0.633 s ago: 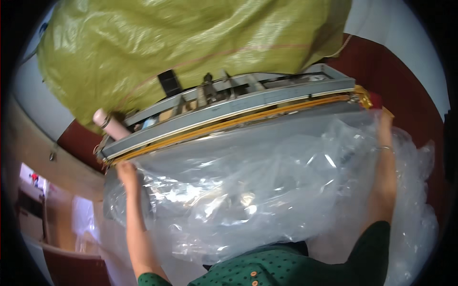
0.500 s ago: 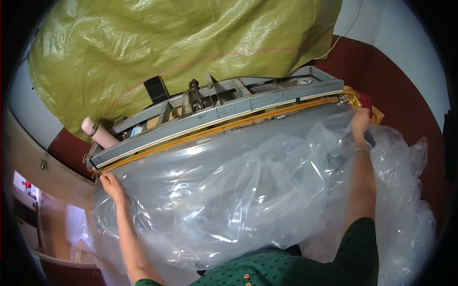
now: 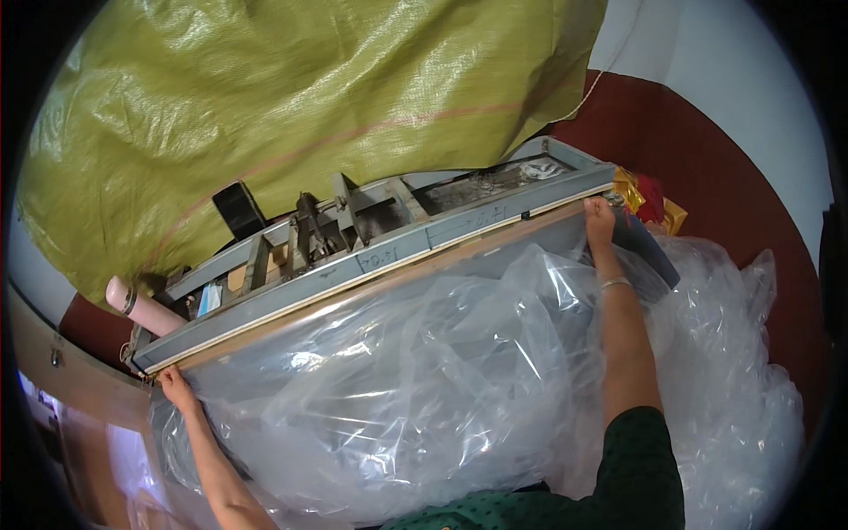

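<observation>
A wide sheet of clear plastic film (image 3: 397, 362) lies crumpled and shiny across the surface before me. Its far edge runs along a long grey metal frame (image 3: 353, 265), which has a pale strip down its near side. My left hand (image 3: 179, 389) is closed, fingertips pinching the film's corner at the left end of the frame. At the right end, my right hand (image 3: 600, 221) is closed on the film's other far corner, right up against the strip. Between the two hands the film's edge is fairly straight.
Behind the frame hangs a yellow-green woven sheet (image 3: 291, 97). A pink bottle (image 3: 146, 307) and a dark phone-like slab (image 3: 238, 210) rest at the frame. More bunched film (image 3: 733, 353) spreads at right, below gold and red wrapping (image 3: 649, 199).
My right hand has come inward to the frame's end with the film edge. The orange-yellow bar along the frame is now mostly hidden. The whole view has shifted and tilted.
</observation>
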A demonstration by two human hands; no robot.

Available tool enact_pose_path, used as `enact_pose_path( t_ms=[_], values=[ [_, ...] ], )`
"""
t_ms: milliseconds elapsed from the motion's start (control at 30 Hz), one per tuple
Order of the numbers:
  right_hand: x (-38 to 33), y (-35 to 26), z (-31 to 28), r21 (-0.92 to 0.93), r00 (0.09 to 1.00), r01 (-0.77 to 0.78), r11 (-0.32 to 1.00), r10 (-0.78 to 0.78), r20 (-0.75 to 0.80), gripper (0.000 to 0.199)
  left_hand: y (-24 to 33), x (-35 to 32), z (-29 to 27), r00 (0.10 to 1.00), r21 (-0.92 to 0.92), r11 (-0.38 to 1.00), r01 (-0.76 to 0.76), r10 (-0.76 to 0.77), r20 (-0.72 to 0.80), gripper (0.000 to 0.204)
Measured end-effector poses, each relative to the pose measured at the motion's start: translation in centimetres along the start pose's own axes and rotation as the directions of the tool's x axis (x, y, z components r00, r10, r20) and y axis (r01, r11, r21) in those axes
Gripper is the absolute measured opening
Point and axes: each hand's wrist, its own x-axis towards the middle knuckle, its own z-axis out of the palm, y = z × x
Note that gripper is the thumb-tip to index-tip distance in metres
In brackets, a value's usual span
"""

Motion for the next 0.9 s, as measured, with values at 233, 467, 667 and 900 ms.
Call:
enact_pose_path(
  t_ms=[233,467,667,900],
  values=[
    [0.3,0.1,0.1,0.013,0.987,-0.158,0.987,0.158,-0.039,0.021,1.3,-0.3,1.1,0.999,0.075,0.996,0.041,-0.038,-0.036,0.025],
    [0.2,-0.7,1.1,0.043,0.982,-0.153,0.987,0.156,-0.105,0.012,-2.2,1.5,-3.2,0.986,0.089,0.992,0.093,-0.079,-0.145,0.017],
    [0.6,1.4,-0.3,-0.031,0.980,-0.152,0.988,0.146,-0.134,0.013,0.3,-0.3,-0.2,0.981,-0.048,0.988,0.148,-0.153,-0.120,0.014],
    [0.1,1.3,-0.1,0.091,0.969,-0.237,0.967,0.229,0.091,0.017,2.2,-1.0,-1.3,0.977,-0.161,0.965,0.206,-0.211,-0.010,0.008]
  ],
)
